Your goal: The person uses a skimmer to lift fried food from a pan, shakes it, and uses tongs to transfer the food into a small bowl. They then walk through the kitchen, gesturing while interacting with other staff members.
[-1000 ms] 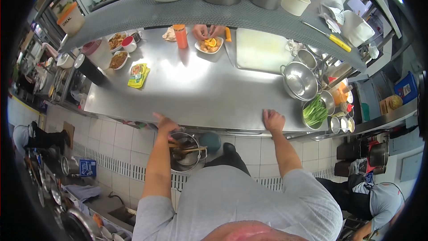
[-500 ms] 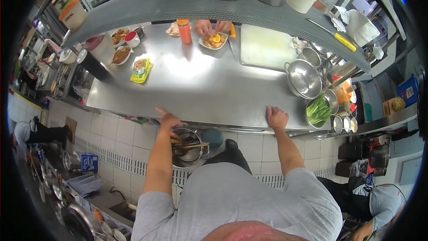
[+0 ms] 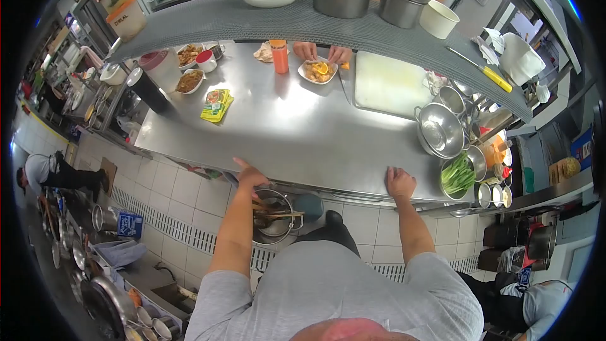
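My left hand [image 3: 251, 175] rests on the front edge of the steel table [image 3: 297, 132], one finger stretched out and nothing in its grip. Farther right, my right hand [image 3: 400, 183] lies on the same edge with its fingers curled in, holding nothing visible. A metal bowl of green vegetables [image 3: 457, 177] stands just right of it. Across the table, another person's hands [image 3: 339, 55] touch food with an orange slice in a white bowl [image 3: 318, 72]. An orange bottle [image 3: 279, 57] stands beside that bowl.
A white cutting board [image 3: 391, 85] and a steel colander [image 3: 440, 129] are at the right. Yellow packets [image 3: 216, 105] and a black bottle [image 3: 147, 90] are at the left. A shelf [image 3: 278, 24] with stacked dishes crosses above. A pot with utensils [image 3: 273, 216] stands below the edge.
The view has shifted, so the table and shelf appear lower and farther right. Across the table, the other person's hands are farther apart around the white bowl. My hands stay at the table edge.
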A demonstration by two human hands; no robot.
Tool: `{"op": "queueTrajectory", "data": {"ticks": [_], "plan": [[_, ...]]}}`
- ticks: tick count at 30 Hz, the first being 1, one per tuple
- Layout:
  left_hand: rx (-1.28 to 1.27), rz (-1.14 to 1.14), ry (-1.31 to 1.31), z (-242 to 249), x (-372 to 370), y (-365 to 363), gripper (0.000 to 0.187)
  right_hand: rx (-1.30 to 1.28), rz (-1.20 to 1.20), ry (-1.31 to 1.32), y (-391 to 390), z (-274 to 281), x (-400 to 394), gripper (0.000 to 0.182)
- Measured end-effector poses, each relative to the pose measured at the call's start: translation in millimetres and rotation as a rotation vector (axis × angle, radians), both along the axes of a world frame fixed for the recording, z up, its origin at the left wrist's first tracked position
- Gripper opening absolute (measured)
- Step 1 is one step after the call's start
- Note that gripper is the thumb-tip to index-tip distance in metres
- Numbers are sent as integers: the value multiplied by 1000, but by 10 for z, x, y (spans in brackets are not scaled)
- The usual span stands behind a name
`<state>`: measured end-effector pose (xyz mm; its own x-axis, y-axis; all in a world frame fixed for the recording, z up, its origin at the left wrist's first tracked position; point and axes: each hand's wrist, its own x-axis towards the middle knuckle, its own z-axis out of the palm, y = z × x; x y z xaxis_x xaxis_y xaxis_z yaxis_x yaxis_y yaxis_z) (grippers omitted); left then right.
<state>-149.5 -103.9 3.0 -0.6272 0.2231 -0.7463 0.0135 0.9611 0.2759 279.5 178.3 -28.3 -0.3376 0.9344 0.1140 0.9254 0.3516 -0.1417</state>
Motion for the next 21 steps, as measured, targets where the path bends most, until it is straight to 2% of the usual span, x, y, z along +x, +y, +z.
{"op": "queueTrajectory", "data": {"ticks": [7,9,10,12,13,17,19,21], "plan": [[-26,35,15,-153,-42,28,151,15,0,52,-60,101,-12,48],[-13,-39,27,-429,-181,-5,152,1,-1,66,-56,110,-13,47],[10,-99,41,-757,-330,-53,152,8,-2,65,-58,107,-6,47],[22,-128,12,-774,-344,-40,152,22,2,61,-55,89,-3,46],[10,-98,-32,-474,-231,-9,152,33,6,70,-48,78,-3,46],[-7,-35,-109,-257,-150,23,153,34,7,70,-56,79,9,46],[22,-114,-55,-93,-55,-19,97,26,9,78,-66,90,8,46],[21,-180,-6,-87,-36,-20,93,26,22,106,-71,104,9,46]]}}
